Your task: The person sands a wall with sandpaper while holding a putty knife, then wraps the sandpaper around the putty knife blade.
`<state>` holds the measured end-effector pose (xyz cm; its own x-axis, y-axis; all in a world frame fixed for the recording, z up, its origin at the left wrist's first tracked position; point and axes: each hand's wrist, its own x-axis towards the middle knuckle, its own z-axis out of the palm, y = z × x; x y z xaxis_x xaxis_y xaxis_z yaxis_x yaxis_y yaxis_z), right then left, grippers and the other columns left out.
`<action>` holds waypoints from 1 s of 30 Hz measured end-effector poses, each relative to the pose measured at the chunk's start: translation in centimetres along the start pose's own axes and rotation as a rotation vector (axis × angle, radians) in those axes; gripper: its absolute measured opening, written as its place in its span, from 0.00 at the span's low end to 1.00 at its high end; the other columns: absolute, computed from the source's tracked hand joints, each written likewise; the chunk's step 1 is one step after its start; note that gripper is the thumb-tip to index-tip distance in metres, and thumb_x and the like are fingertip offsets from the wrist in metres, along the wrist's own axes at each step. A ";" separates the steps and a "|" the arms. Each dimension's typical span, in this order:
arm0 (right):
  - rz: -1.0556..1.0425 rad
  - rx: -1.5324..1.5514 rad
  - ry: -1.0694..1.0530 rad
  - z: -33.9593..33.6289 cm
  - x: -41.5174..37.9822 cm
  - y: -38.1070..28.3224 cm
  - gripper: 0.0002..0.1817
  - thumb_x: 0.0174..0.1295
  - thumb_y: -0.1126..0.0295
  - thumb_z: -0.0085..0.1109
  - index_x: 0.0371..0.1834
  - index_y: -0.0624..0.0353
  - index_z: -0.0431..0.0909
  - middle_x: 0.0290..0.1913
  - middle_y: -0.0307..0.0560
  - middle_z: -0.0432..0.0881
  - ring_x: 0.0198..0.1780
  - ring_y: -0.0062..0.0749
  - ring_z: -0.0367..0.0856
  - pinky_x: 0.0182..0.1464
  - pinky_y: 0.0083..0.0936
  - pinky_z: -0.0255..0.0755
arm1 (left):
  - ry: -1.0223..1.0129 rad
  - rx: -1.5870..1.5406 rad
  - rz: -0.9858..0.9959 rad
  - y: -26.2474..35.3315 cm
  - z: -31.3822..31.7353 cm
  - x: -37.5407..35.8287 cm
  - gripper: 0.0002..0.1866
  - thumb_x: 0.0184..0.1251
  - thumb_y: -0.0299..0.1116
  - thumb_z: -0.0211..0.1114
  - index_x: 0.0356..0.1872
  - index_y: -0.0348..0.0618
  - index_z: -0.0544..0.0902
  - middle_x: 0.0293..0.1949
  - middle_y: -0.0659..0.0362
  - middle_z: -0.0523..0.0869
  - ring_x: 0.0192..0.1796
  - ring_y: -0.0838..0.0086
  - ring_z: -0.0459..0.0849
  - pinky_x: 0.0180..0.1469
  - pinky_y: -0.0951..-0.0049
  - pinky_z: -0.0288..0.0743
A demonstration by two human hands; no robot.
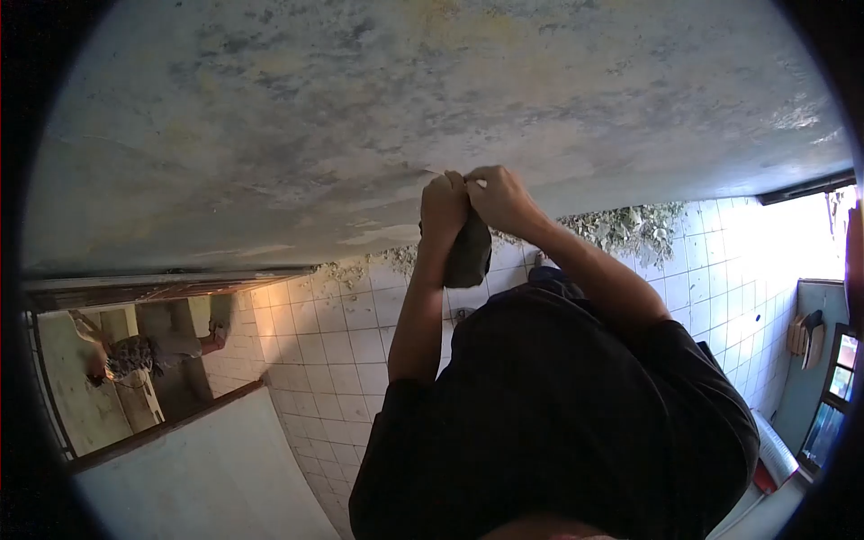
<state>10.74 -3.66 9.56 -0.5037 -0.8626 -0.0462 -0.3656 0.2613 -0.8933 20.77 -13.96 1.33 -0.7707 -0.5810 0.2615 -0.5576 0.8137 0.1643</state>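
Observation:
My left hand (443,211) is closed, with a dark grey-green piece, cloth-like in look, hanging below it (469,252). My right hand (502,198) is right beside it, its fingers bent in a pinch against the left fingertips. A small white bit shows at the right fingers; whether they grip it or something else is hidden. Both hands are up close to a grey, patchy wall (360,117) with worn, flaking paint. A pale lifted edge shows on the wall just at the left fingertips.
Flakes and debris (630,232) lie along the foot of the wall on the white tiled floor (351,315). At left, another person (135,357) is visible through an opening above a low white partition (198,468). Bright light enters at right, near a window (843,364).

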 end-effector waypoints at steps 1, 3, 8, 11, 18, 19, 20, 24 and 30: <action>-0.006 -0.001 0.007 -0.2 -0.2 -0.3 0.17 0.62 0.69 0.50 0.42 0.71 0.84 0.38 0.74 0.82 0.44 0.68 0.83 0.51 0.46 0.77 | 0.016 -0.120 0.009 0.5 -0.9 -0.1 0.10 0.67 0.27 0.57 0.41 0.28 0.78 0.26 0.45 0.83 0.28 0.50 0.84 0.28 0.53 0.77; -0.024 0.013 0.072 -0.3 -1.4 -0.5 0.16 0.62 0.69 0.50 0.40 0.71 0.84 0.36 0.75 0.82 0.43 0.69 0.83 0.49 0.47 0.77 | 0.034 -0.244 0.004 0.4 -1.2 0.1 0.10 0.67 0.27 0.57 0.41 0.27 0.78 0.26 0.44 0.83 0.28 0.50 0.84 0.28 0.53 0.77; -0.037 0.013 0.035 -0.3 -0.9 -0.2 0.16 0.62 0.70 0.49 0.39 0.71 0.83 0.34 0.75 0.81 0.41 0.69 0.83 0.48 0.48 0.77 | 0.074 -0.049 0.101 -0.3 -0.4 -0.5 0.10 0.69 0.28 0.55 0.40 0.29 0.79 0.25 0.44 0.82 0.27 0.50 0.84 0.28 0.53 0.77; -0.046 -0.017 0.041 -0.5 -0.5 -0.7 0.16 0.62 0.70 0.49 0.40 0.71 0.84 0.34 0.75 0.81 0.41 0.69 0.83 0.48 0.48 0.77 | -0.005 -0.330 -0.163 1.1 -1.1 0.6 0.11 0.71 0.29 0.54 0.40 0.30 0.80 0.25 0.43 0.83 0.27 0.50 0.85 0.28 0.54 0.78; -0.098 0.012 0.104 -0.3 -1.1 0.2 0.15 0.62 0.71 0.50 0.43 0.70 0.84 0.36 0.75 0.81 0.41 0.68 0.84 0.47 0.47 0.77 | 0.044 -0.251 -0.022 0.1 -0.6 0.8 0.13 0.72 0.30 0.52 0.35 0.30 0.81 0.23 0.43 0.82 0.28 0.47 0.84 0.31 0.51 0.78; -0.076 -0.063 0.058 -0.3 -0.6 -0.2 0.17 0.62 0.71 0.50 0.45 0.71 0.84 0.37 0.75 0.82 0.42 0.66 0.84 0.48 0.46 0.78 | 0.076 -0.149 0.026 0.0 -0.8 0.8 0.12 0.72 0.30 0.53 0.34 0.30 0.80 0.23 0.43 0.82 0.28 0.48 0.84 0.30 0.51 0.78; -0.060 -0.058 0.059 -0.2 -0.5 0.1 0.17 0.62 0.71 0.50 0.45 0.71 0.84 0.37 0.75 0.82 0.42 0.66 0.84 0.48 0.46 0.78 | 0.099 -0.047 0.082 0.0 -1.0 0.4 0.12 0.71 0.30 0.54 0.34 0.30 0.80 0.23 0.43 0.82 0.27 0.48 0.84 0.30 0.51 0.78; -0.069 -0.014 0.032 -0.7 -0.9 0.0 0.16 0.62 0.70 0.49 0.43 0.71 0.83 0.36 0.75 0.82 0.42 0.66 0.84 0.48 0.47 0.78 | 0.097 -0.099 0.111 0.1 -1.2 0.4 0.10 0.69 0.29 0.56 0.35 0.32 0.80 0.24 0.44 0.83 0.27 0.51 0.85 0.29 0.54 0.79; -0.119 -0.011 0.054 -0.4 -0.9 0.0 0.16 0.62 0.70 0.49 0.39 0.71 0.84 0.32 0.75 0.81 0.39 0.69 0.83 0.46 0.48 0.78 | 0.056 -0.053 0.062 -0.2 -0.7 -0.1 0.10 0.70 0.30 0.55 0.34 0.33 0.79 0.24 0.44 0.82 0.26 0.50 0.84 0.27 0.54 0.78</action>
<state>10.88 -2.71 9.82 -0.4977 -0.8632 0.0848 -0.4337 0.1629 -0.8862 21.19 -14.10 1.96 -0.7837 -0.5291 0.3254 -0.4913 0.8485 0.1965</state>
